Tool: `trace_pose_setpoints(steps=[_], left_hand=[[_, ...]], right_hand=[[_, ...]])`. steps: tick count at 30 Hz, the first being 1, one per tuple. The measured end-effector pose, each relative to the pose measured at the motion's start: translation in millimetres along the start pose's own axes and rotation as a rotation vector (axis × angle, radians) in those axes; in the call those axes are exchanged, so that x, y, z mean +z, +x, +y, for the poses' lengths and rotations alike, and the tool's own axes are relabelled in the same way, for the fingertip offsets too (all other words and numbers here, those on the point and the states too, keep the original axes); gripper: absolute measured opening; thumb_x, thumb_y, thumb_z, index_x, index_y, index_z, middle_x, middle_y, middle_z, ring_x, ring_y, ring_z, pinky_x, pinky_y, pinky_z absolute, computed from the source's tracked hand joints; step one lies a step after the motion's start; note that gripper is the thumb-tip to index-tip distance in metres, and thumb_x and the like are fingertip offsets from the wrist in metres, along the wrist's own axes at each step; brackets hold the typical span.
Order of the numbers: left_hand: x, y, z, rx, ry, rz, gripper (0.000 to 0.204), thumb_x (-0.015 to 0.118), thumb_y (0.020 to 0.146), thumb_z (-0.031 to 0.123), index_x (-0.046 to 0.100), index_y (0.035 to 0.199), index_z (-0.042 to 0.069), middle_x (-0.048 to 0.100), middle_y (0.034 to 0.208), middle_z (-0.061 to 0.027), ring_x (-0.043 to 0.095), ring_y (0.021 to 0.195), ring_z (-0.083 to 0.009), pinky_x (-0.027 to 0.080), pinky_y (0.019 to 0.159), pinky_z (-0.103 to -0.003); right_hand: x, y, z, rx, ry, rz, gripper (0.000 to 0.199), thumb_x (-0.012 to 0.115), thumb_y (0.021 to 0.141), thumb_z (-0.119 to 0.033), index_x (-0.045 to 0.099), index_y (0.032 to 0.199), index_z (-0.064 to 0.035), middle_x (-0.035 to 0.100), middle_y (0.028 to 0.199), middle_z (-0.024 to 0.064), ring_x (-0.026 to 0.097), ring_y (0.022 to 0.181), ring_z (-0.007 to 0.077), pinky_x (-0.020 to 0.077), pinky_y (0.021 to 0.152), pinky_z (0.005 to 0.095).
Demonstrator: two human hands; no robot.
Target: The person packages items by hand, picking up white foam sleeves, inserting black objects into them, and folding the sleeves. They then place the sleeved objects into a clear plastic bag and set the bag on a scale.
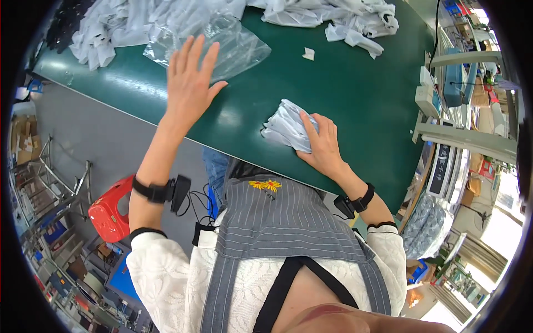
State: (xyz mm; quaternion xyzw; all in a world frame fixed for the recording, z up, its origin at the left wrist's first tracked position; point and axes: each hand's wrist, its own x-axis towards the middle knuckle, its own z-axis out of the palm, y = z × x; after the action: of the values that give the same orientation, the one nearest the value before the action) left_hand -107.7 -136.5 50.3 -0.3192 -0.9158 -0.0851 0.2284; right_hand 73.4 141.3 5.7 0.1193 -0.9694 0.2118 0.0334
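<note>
Right hand (pixel 321 145) presses flat on a folded white cloth bundle (pixel 286 126) at frame centre, on the green table (pixel 355 94). Left hand (pixel 190 77), fingers spread, reaches over a clear plastic bag (pixel 233 44) at upper left, beside 2 white cloth heaps (pixel 333 16).

One fisheye view from your head, left of a pair, looking steeply down over your chest and apron (pixel 288 222), close to your forearms rising from the lower edge, green table (pixel 361 94) ahead, floor at your left, edges bending toward the rim
</note>
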Motion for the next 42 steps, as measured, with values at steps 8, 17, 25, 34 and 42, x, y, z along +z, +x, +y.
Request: trace_pose_setpoints(steps=[8, 17, 25, 34, 42], left_hand=[[5.8, -7.9, 41.0, 0.005, -0.284, -0.070, 0.028, 0.061, 0.079, 0.005, 0.061, 0.107, 0.009, 0.055, 0.086, -0.0074, 0.061, 0.080, -0.0274, 0.049, 0.068, -0.040], [-47.0, -9.2, 132.2, 0.394, -0.791, -0.196, 0.046, 0.067, 0.076, 0.015, 0.056, 0.119, 0.004, 0.060, 0.104, -0.0133, 0.061, 0.098, -0.0269, 0.050, 0.079, -0.038], [-21.3, -68.4, 106.7, -0.193, -0.637, 0.249, 0.057, 0.078, 0.067, 0.015, 0.057, 0.118, 0.000, 0.061, 0.108, -0.0135, 0.059, 0.096, -0.0344, 0.047, 0.084, -0.045], [-57.6, -50.2, 61.1, -0.112, -1.008, 0.037, 0.033, 0.051, 0.069, -0.008, 0.063, 0.099, -0.003, 0.064, 0.082, -0.0171, 0.063, 0.074, -0.0347, 0.051, 0.067, -0.038], [-20.7, -66.2, 15.0, -0.112, -0.660, 0.080, 0.018, 0.054, 0.077, 0.000, 0.064, 0.092, -0.001, 0.065, 0.079, -0.0167, 0.063, 0.069, -0.0352, 0.049, 0.063, -0.038]], right_hand=[[-8.0, 31.9, -31.7, 0.033, 0.076, -0.003, 0.090, 0.078, 0.066, -0.017, 0.037, 0.146, -0.0109, 0.043, 0.129, 0.0226, 0.042, 0.118, 0.0395, 0.0359, 0.099, 0.0469], [40.1, 109.6, -66.5, 0.136, 0.300, 0.180, 0.084, 0.075, 0.076, -0.026, 0.034, 0.147, -0.0091, 0.043, 0.136, 0.0252, 0.040, 0.125, 0.0415, 0.0337, 0.103, 0.0489], [7.5, 136.3, -49.7, 0.189, 1.169, -0.009, 0.070, 0.064, 0.089, -0.032, 0.033, 0.147, -0.0072, 0.042, 0.141, 0.0232, 0.035, 0.134, 0.0373, 0.0332, 0.109, 0.0381], [54.0, 158.4, -75.3, 0.224, 0.329, 0.257, 0.078, 0.067, 0.080, -0.036, 0.036, 0.146, -0.0071, 0.040, 0.137, 0.0268, 0.036, 0.129, 0.0420, 0.0293, 0.108, 0.0514], [92.5, 213.2, -61.3, 0.189, -0.202, 0.206, 0.075, 0.067, 0.076, -0.035, 0.042, 0.140, -0.0043, 0.046, 0.128, 0.0305, 0.043, 0.119, 0.0447, 0.0294, 0.103, 0.0584]])
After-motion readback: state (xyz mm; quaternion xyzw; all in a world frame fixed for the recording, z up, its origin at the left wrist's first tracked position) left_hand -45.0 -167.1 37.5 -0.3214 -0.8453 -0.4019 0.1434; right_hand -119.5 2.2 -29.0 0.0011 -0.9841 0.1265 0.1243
